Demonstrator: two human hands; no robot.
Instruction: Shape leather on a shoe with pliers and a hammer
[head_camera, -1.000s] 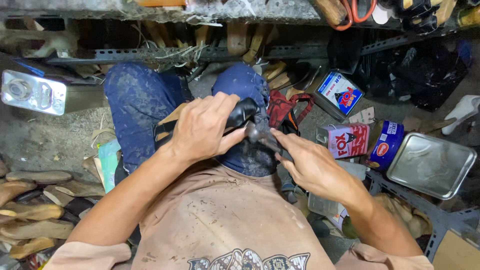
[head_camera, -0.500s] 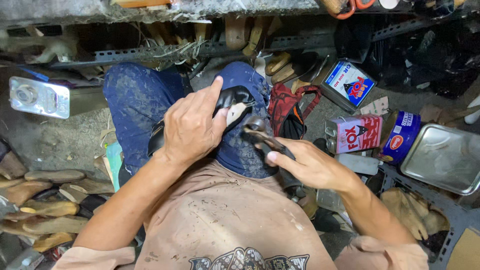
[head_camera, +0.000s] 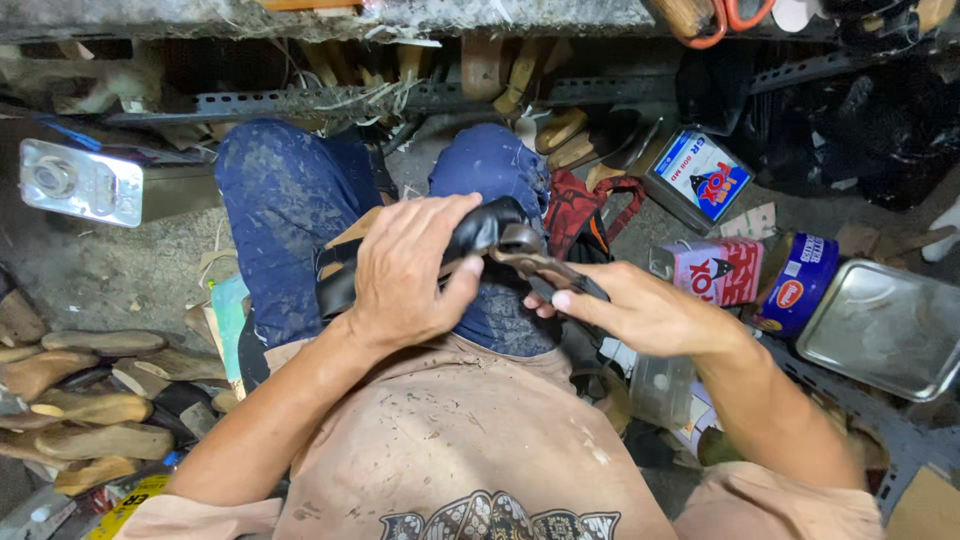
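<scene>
Now left hand (head_camera: 405, 275) clamps black shoe (head_camera: 480, 228) on lap; right hand (head_camera: 640, 310) grips pincers (head_camera: 535, 262) biting its edge.

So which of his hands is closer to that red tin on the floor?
Right. The right hand, gripping pliers, sits just beside the red tin. The left hand is farther off, over the lap, pressing down on the black shoe.
</scene>
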